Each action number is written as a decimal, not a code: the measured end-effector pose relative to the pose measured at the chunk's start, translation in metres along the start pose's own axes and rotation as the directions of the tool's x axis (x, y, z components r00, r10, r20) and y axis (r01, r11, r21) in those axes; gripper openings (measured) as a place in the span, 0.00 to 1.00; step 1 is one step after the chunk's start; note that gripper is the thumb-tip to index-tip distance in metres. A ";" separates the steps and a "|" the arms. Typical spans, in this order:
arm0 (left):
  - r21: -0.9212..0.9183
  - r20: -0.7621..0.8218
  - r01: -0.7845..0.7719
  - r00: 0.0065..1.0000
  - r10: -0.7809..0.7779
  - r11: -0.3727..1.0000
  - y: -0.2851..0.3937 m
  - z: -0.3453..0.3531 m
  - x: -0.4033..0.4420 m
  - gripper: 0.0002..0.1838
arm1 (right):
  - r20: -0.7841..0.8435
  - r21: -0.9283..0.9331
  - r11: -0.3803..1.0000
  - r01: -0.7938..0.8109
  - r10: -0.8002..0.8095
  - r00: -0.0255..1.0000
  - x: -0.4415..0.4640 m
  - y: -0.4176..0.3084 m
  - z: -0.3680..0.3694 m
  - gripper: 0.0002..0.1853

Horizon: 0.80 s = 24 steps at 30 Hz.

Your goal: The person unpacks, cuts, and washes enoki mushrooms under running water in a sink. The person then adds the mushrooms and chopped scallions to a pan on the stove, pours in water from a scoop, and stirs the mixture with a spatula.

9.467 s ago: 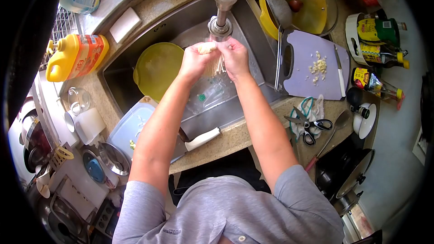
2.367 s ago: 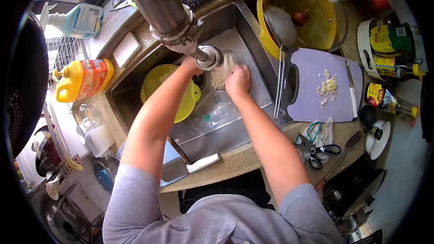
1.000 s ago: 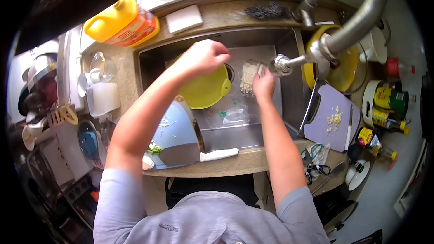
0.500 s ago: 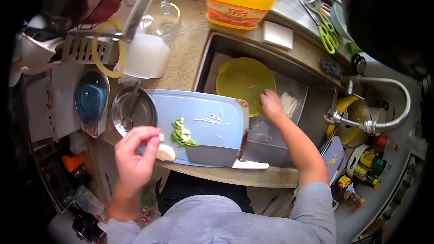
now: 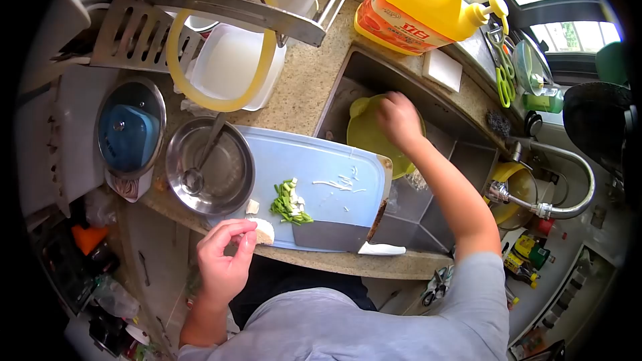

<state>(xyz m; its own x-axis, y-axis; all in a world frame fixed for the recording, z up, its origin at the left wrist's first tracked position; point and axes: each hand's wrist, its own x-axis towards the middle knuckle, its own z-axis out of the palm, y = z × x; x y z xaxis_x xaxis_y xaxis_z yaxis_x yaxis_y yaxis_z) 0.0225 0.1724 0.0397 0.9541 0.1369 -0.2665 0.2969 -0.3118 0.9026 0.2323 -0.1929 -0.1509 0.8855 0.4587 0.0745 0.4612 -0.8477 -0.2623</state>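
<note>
My left hand (image 5: 226, 257) hovers at the board's front left corner, fingers curled and thumb slightly apart, with nothing visible in it. Beside its fingertips lies a white rounded piece (image 5: 265, 231); a smaller pale piece (image 5: 252, 207) is just behind. Chopped green onion (image 5: 287, 202) and thin white strands (image 5: 341, 182) lie on the blue cutting board (image 5: 321, 154). A cleaver (image 5: 328, 236) rests along its front edge, white handle to the right. My right hand (image 5: 400, 120) is over the yellow-green bowl (image 5: 368, 137) in the sink; its fingers are blurred and partly hidden.
A steel bowl (image 5: 224, 190) with a ladle (image 5: 194, 179) stands left of the board. Behind the sink (image 5: 438, 210) are a yellow detergent jug (image 5: 408, 13) and a white sponge (image 5: 443, 70). The faucet (image 5: 568, 207) arches at the right. A metal rack (image 5: 221, 1) overhangs the upper left.
My right hand has moved from the bowl's near right side to farther over it. My left hand has come down closer to the white rounded piece. The camera view has shifted.
</note>
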 end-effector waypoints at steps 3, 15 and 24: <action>-0.014 -0.016 -0.002 1.000 0.002 1.000 -0.003 0.003 -0.006 0.05 | 0.288 -0.021 0.996 0.089 -0.080 0.954 0.056 -0.007 0.063 0.09; -0.121 -0.029 0.108 0.993 -0.112 0.987 -0.012 0.027 -0.018 0.03 | 0.696 -0.336 0.942 0.016 0.237 0.678 0.104 -0.040 0.133 0.20; 0.376 0.334 -0.478 0.869 0.365 0.794 -0.003 0.116 0.055 0.09 | 0.558 -0.528 0.820 0.221 0.139 0.818 0.095 -0.073 0.031 0.15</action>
<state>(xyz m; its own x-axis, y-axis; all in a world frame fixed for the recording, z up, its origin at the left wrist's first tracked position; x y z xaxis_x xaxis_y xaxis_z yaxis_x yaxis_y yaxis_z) 0.0792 0.0715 -0.0170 0.9511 -0.3086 -0.0148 -0.2051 -0.6666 0.7166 0.2815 -0.0794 -0.1546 0.7565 0.4059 -0.5128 0.6037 -0.7349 0.3090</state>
